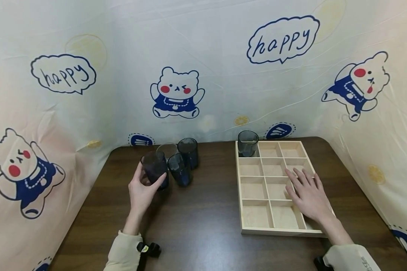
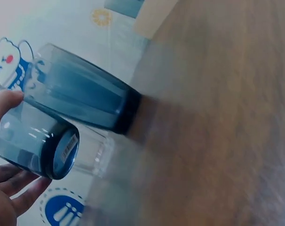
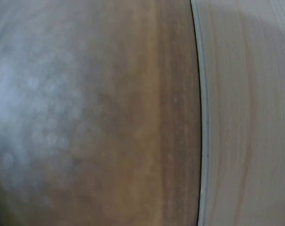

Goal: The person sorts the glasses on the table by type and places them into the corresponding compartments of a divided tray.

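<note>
My left hand [image 1: 143, 194] grips a dark blue tumbler [image 1: 153, 165] between thumb and fingers at the table's left. In the left wrist view the held tumbler is tipped, and a barcode sticker [image 2: 70, 148] shows on its base. Right beside it stand a blue glass [image 1: 180, 173], a dark glass [image 1: 188, 150] and a clear glass [image 1: 166, 147], partly hidden. On the right side of a wooden compartment tray [image 1: 256, 212] rests my right hand [image 1: 308, 197], fingers spread and relaxed, holding nothing. Another dark glass [image 1: 248, 145] sits in the tray's back left compartment.
The brown wooden table [image 1: 203, 210] stretches between the glasses and the tray. Behind it hangs a pale cloth [image 1: 217, 56] with bear prints, close along the back edge. The right wrist view shows only the tabletop and the tray's wooden side [image 3: 246, 122].
</note>
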The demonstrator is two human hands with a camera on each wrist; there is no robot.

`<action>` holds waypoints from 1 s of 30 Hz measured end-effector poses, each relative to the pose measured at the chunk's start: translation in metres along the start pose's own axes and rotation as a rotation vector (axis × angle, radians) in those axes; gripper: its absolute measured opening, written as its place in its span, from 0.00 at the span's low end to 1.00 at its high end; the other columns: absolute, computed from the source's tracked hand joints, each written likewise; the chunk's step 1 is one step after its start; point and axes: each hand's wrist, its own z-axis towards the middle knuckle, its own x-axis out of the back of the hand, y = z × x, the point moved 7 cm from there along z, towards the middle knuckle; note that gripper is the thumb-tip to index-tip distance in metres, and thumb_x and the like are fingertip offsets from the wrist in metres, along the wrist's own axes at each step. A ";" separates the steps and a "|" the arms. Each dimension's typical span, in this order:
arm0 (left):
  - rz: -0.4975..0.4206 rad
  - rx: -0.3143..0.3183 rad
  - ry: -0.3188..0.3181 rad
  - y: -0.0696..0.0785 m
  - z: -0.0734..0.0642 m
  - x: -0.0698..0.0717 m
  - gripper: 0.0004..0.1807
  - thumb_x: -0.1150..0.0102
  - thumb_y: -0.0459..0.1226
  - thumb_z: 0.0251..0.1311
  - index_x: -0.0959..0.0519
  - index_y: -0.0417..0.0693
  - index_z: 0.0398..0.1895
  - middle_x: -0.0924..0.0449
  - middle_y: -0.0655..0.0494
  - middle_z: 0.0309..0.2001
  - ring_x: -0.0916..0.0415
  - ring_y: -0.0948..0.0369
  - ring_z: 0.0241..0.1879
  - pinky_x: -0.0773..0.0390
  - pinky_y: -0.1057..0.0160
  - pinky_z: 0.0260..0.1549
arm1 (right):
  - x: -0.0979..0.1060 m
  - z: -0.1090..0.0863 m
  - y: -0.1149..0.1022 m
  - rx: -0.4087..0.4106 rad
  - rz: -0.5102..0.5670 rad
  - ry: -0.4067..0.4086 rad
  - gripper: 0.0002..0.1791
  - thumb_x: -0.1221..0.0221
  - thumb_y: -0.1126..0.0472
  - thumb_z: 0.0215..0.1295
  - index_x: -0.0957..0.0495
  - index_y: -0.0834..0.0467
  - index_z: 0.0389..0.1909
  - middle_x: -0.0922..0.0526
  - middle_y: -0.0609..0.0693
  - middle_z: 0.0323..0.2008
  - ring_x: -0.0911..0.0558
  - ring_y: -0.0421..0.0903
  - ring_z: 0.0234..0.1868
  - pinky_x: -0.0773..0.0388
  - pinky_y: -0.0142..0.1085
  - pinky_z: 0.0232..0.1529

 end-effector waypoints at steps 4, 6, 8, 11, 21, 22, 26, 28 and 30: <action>-0.013 -0.003 0.011 0.015 0.000 0.002 0.43 0.17 0.41 0.61 0.26 0.65 0.80 0.11 0.43 0.62 0.17 0.78 0.43 0.19 0.82 0.41 | 0.000 0.000 0.000 0.003 0.002 0.000 0.35 0.46 0.46 0.84 0.36 0.54 0.85 0.34 0.69 0.81 0.42 0.74 0.83 0.54 0.75 0.80; -0.028 0.004 0.018 0.022 -0.001 0.004 0.44 0.16 0.39 0.60 0.26 0.65 0.80 0.11 0.43 0.62 0.18 0.79 0.43 0.19 0.83 0.41 | -0.001 0.000 0.000 0.004 0.002 -0.002 0.35 0.47 0.46 0.84 0.36 0.54 0.85 0.34 0.69 0.81 0.42 0.74 0.83 0.54 0.75 0.80; -0.043 0.004 0.023 0.029 -0.001 0.006 0.45 0.16 0.37 0.59 0.26 0.65 0.80 0.11 0.42 0.61 0.18 0.79 0.43 0.20 0.83 0.40 | -0.002 0.000 0.000 0.002 0.003 -0.007 0.35 0.47 0.46 0.84 0.36 0.54 0.85 0.34 0.69 0.81 0.42 0.74 0.83 0.54 0.75 0.81; -0.066 -0.007 0.019 0.039 -0.002 0.007 0.46 0.16 0.36 0.58 0.25 0.66 0.80 0.12 0.45 0.63 0.17 0.79 0.47 0.19 0.82 0.41 | -0.002 0.000 0.001 -0.005 0.002 -0.017 0.35 0.47 0.46 0.84 0.37 0.54 0.85 0.35 0.69 0.81 0.43 0.74 0.83 0.55 0.75 0.81; -0.149 -0.060 -0.015 0.070 -0.003 0.000 0.43 0.16 0.33 0.58 0.22 0.68 0.76 0.11 0.69 0.53 0.13 0.73 0.46 0.14 0.77 0.43 | -0.001 0.000 0.002 -0.016 0.004 -0.032 0.35 0.48 0.46 0.85 0.38 0.54 0.85 0.36 0.69 0.82 0.44 0.74 0.84 0.56 0.75 0.81; -0.154 -0.064 -0.017 0.072 -0.003 -0.001 0.42 0.16 0.33 0.58 0.21 0.67 0.75 0.12 0.71 0.52 0.13 0.72 0.45 0.14 0.76 0.42 | -0.001 0.000 0.002 -0.016 0.006 -0.033 0.35 0.48 0.46 0.85 0.38 0.54 0.85 0.36 0.69 0.82 0.44 0.74 0.84 0.57 0.75 0.81; -0.178 -0.070 -0.032 0.078 -0.004 -0.005 0.42 0.16 0.32 0.57 0.21 0.64 0.75 0.12 0.79 0.48 0.12 0.71 0.42 0.13 0.74 0.40 | -0.002 0.000 0.002 -0.014 0.008 -0.032 0.35 0.48 0.46 0.85 0.38 0.54 0.85 0.36 0.69 0.82 0.44 0.74 0.84 0.57 0.75 0.81; -0.183 -0.070 -0.035 0.080 -0.004 -0.007 0.42 0.16 0.31 0.57 0.20 0.63 0.75 0.12 0.79 0.48 0.12 0.71 0.42 0.13 0.73 0.39 | -0.001 0.000 0.002 -0.012 0.007 -0.032 0.35 0.48 0.46 0.85 0.38 0.54 0.85 0.36 0.69 0.82 0.44 0.74 0.84 0.56 0.75 0.81; -0.188 -0.069 -0.039 0.082 -0.005 -0.010 0.42 0.16 0.31 0.56 0.21 0.64 0.75 0.11 0.76 0.48 0.12 0.71 0.41 0.13 0.74 0.39 | -0.001 0.000 0.002 -0.012 0.007 -0.031 0.35 0.48 0.46 0.85 0.38 0.54 0.85 0.36 0.69 0.82 0.44 0.74 0.84 0.56 0.76 0.81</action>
